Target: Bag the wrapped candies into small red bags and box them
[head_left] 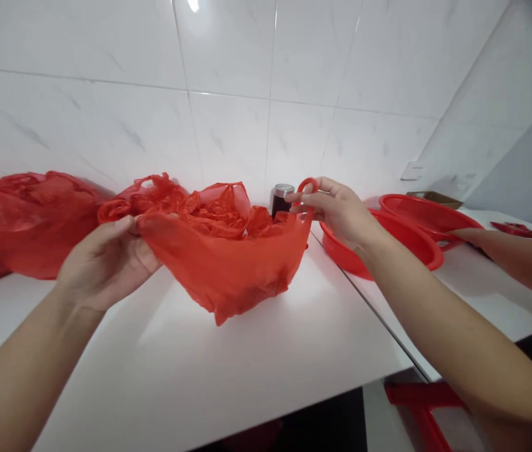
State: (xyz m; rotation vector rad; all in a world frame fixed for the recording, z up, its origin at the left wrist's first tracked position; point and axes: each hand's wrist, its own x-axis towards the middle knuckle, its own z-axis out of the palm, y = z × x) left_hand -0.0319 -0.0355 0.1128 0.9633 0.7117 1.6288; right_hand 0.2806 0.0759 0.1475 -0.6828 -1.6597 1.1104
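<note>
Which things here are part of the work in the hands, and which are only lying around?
In the work: red bag, stretched open between left hand and right hand.

Lying about: second red bag, dark jar, red basins, another person's arm, red stool.

White smooth countertop (pixel 228 364) w/ a thin red plastic bag (pixel 228 263) resting on it at centre, another crumpled red plastic bag (pixel 31 220) at far left, a small dark jar w/ silver lid (pixel 281 198) by the wall & stacked red plastic basins (pixel 411 235) on the right.
</note>
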